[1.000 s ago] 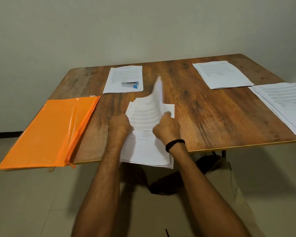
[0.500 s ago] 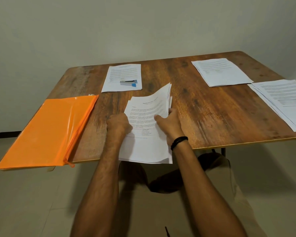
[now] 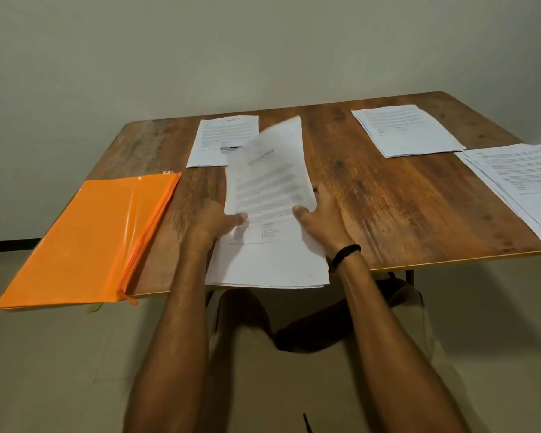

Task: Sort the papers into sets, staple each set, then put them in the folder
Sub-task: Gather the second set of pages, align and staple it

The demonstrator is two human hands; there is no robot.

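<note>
While the left hand (image 3: pixel 213 225) rests on the stack (image 3: pixel 272 264) with its thumb laid flat on the paper (other fingers hidden, cannot tell), the right hand (image 3: pixel 324 221) pinches 1 sheet (image 3: pixel 269 176), thumb in front and fingers behind. Sheet is raised and blurred. Stack overhangs the near edge of the table (image 3: pixel 372 195). Orange folder (image 3: pixel 91 242) lies left, also overhanging. Stapler (image 3: pixel 230 149) sits on the far-left pile (image 3: pixel 219 135). Far-right pile (image 3: pixel 406 129) and right pile (image 3: pixel 519 179) lie just beside each other.

Bare table (image 3: pixel 372 195) between lifted sheet (image 3: pixel 267 170) and right paper piles (image 3: pixel 406 132).
</note>
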